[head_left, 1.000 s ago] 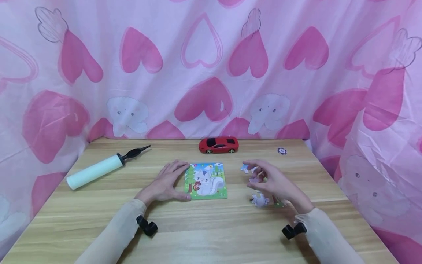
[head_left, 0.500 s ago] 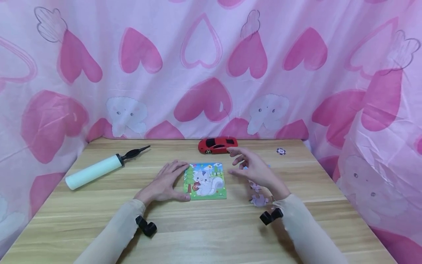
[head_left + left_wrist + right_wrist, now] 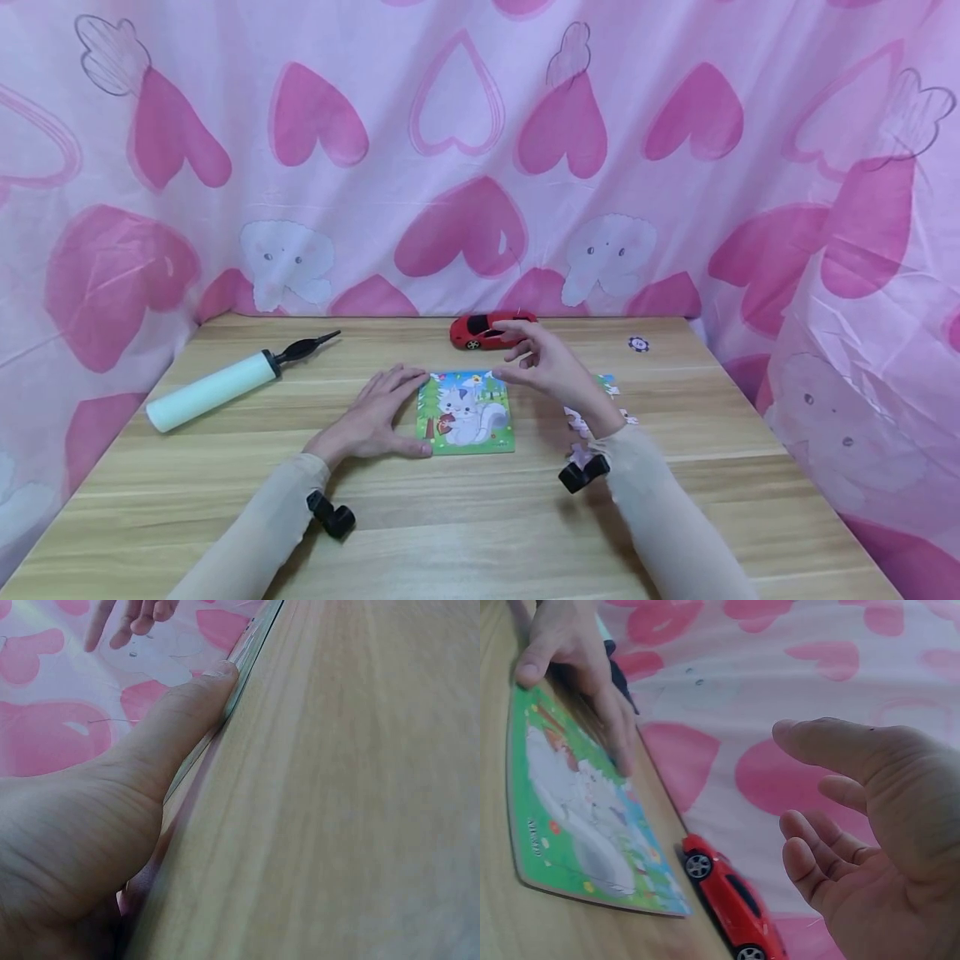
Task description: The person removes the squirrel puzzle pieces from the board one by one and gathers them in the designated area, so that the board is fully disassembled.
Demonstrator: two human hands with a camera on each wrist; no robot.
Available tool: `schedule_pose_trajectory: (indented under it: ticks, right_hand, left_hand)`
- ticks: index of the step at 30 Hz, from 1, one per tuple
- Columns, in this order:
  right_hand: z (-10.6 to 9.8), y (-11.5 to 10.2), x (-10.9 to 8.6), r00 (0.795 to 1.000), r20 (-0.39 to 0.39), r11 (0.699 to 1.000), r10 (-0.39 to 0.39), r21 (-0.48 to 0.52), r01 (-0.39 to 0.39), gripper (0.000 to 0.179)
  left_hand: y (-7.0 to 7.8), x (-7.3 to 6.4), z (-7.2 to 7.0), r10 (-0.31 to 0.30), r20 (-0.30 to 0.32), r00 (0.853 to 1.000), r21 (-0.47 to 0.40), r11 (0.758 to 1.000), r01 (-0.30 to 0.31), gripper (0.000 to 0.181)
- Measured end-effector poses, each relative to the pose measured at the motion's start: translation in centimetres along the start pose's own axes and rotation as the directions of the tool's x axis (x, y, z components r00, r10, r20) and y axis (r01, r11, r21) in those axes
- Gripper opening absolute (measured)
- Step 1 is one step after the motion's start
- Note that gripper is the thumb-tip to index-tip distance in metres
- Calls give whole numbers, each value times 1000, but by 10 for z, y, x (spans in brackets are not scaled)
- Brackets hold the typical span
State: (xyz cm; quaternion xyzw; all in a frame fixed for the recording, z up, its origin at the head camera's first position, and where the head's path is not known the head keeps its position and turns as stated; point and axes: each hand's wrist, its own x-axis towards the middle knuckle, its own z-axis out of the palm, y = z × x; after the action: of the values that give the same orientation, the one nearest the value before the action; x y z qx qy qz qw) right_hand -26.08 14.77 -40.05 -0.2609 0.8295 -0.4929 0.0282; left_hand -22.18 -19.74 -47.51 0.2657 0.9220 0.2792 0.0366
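Observation:
A square picture board (image 3: 467, 417) with a white squirrel on green and blue lies flat mid-table. My left hand (image 3: 375, 415) rests at its left side, fingers extended at the far left corner and thumb at the near left corner. In the left wrist view, the thumb (image 3: 187, 712) lies along the board's edge. My right hand (image 3: 551, 371) hovers over the far right corner of the board, holding nothing; the right wrist view shows its thumb (image 3: 825, 742) apart from loosely bent fingers. Loose jigsaw pieces (image 3: 577, 423) lie right of the board, partly hidden by the right hand and wrist.
A red toy car (image 3: 472, 331) stands behind the board, partly covered by the right hand in the head view. At the far right lies a small round chip (image 3: 639, 344). A pale green hand pump (image 3: 217, 390) lies at the left. A pink curtain (image 3: 465, 125) closes off the back.
My right hand has moved left from over the loose jigsaw pieces to the board's far right corner, its fingers spreading a little. The left hand and the board stay in place.

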Motion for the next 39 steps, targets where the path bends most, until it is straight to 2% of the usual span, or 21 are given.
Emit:
schedule_pose_trajectory:
  ticks: [13, 24, 33, 39]
  right_hand:
    - [20, 35, 6, 992, 83, 996, 94, -17, -92, 73]
    - [34, 46, 5, 983, 133, 986, 123, -128, -106, 74]
    - [37, 46, 3, 978, 164, 986, 127, -130, -106, 68]
    - [39, 49, 1, 970, 158, 976, 183, -150, -160, 63]
  left_hand:
    - [0, 1, 0, -15, 10, 1000, -9, 1000, 15, 127]
    - [1, 1, -1, -17, 15, 1000, -5, 1000, 17, 126]
    - [0, 1, -1, -22, 17, 1000, -5, 1000, 22, 126]
    - [0, 2, 0, -26, 18, 1000, -7, 1000, 26, 126]
